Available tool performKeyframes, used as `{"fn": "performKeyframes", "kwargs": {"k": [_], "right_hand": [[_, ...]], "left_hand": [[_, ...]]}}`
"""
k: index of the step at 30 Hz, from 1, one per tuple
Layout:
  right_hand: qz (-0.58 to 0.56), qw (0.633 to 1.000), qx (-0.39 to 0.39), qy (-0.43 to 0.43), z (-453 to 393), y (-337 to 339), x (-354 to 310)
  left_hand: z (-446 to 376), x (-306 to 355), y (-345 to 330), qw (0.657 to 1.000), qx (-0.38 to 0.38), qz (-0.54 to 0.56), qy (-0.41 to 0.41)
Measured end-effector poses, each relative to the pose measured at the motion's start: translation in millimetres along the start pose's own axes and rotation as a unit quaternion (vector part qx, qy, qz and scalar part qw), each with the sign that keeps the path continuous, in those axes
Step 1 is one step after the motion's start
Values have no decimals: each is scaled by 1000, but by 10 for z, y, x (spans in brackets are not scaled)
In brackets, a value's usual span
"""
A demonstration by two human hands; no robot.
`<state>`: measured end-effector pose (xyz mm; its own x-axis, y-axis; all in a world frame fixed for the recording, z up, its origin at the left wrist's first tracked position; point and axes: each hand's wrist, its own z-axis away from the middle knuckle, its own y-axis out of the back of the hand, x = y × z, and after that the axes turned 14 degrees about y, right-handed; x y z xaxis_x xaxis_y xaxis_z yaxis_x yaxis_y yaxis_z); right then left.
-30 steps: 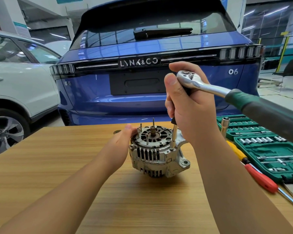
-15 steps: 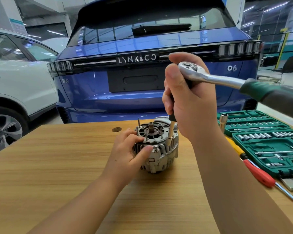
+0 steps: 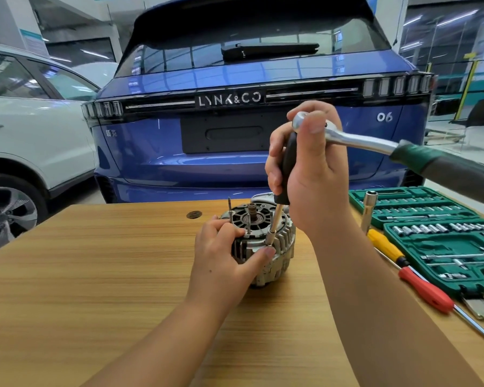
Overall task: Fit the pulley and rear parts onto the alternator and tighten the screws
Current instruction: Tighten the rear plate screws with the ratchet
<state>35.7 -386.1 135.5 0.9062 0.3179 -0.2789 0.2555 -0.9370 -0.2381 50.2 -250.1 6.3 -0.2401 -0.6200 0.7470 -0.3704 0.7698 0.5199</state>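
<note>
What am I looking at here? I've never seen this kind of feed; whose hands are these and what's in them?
This is one picture from a camera worn on a person's head, looking forward and down, so the two bare arms reaching in are the wearer's own. There is no robot. The left hand steadies the alternator, which sits on a wooden table. The right hand holds two tools in one grip: a black-handled nut driver whose tip meets the alternator's edge, and a ratchet wrench with a green handle sticking out to the right. Also on the table, at the right: an open green socket set case, a yellow screwdriver and a red screwdriver. Behind the table stands a blue car, with a white car beside it.
</note>
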Motion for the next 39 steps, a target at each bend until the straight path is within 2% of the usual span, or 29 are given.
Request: {"fn": "performKeyframes", "kwargs": {"k": [8, 17, 23, 27, 30, 36, 39], "right_hand": [[-2, 1000, -5, -4, 5, 18, 79], [-39, 989, 7, -146, -136, -13, 205], [-56, 977, 19, -204, -234, -5, 209], [-117, 954, 61, -268, -314, -5, 172], [-110, 943, 37, -313, -372, -10, 167], [-98, 930, 40, -353, -438, -67, 226], [-105, 930, 40, -351, -451, -64, 242]], "left_hand": [[-21, 2, -25, 1000, 16, -2, -5], [-22, -7, -17, 999, 25, -16, -17], [-21, -12, -3, 999, 24, -34, -18], [-15, 10, 14, 999, 22, -35, -21], [-21, 15, 24, 999, 19, -41, -25], [-32, -20, 53, 998, 5, -59, -21], [8, 26, 89, 995, 49, -66, -56]]}}
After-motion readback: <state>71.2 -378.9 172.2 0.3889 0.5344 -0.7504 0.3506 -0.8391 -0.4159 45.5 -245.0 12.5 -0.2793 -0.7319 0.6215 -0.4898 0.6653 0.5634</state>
